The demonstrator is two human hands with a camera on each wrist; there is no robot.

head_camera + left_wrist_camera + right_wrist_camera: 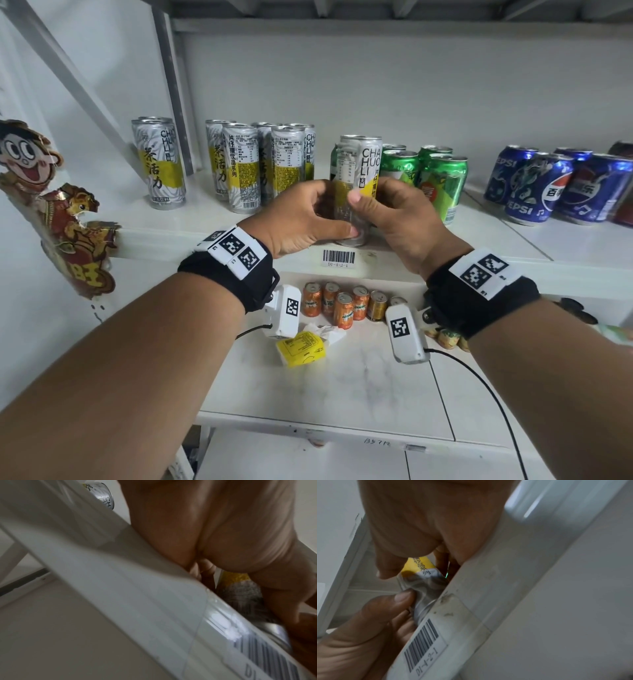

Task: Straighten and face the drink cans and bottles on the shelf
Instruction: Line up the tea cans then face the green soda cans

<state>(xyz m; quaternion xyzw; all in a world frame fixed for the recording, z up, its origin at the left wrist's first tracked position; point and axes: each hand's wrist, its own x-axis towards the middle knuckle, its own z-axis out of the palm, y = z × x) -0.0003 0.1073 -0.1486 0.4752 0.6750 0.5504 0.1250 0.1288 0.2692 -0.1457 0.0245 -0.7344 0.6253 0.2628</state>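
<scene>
A tall silver and yellow tea can stands upright near the front edge of the white shelf. My left hand grips its lower left side and my right hand grips its right side, thumb across the front. In the left wrist view the left hand hides most of the can. In the right wrist view the right hand and the can show above the shelf lip. Several matching tea cans stand to the left.
Green cans stand just right of the held can, blue Pepsi cans farther right. A barcode label sits on the shelf lip. On the lower shelf are orange cans and a yellow packet. A cartoon sticker hangs at left.
</scene>
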